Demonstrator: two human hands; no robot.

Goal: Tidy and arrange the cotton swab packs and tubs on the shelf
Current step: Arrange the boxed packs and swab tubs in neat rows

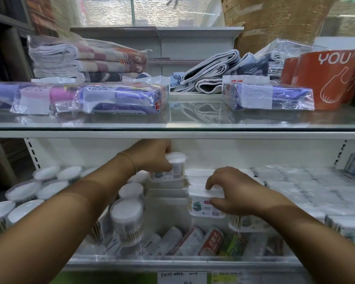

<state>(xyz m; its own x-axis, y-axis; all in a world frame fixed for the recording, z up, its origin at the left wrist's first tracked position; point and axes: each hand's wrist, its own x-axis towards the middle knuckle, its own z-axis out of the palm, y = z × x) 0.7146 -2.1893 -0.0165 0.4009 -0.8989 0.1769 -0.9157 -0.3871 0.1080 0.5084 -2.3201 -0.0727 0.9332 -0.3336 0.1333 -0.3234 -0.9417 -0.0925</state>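
**On the lower shelf, a tub in each grip**

On the lower shelf (172,261), about mid-width, the left grip (152,158) is curled round a round tub (176,163), which it holds up near the back wall, above the stock. The right grip (232,191) pinches a square tub (203,204), with its fingers on the lid and its thumb low on the labelled side. I cannot tell whether that tub sits on the ones beneath or hangs just clear.

Both tubs look like thin clear plastic full of swabs. They are probably light and stiff enough to lift one-handed, but smooth and liable to slip. The lids may pop off, so the walls below the lid are the safer place to hold, with only a modest squeeze.

The stacked tubs (127,218) at left stand tall and narrow and would likely topple if nudged, so each is best steadied from the side. The packs (193,240) lie on their sides along the front lip. They seem soft-wrapped and apt to roll, so take them round the middle.
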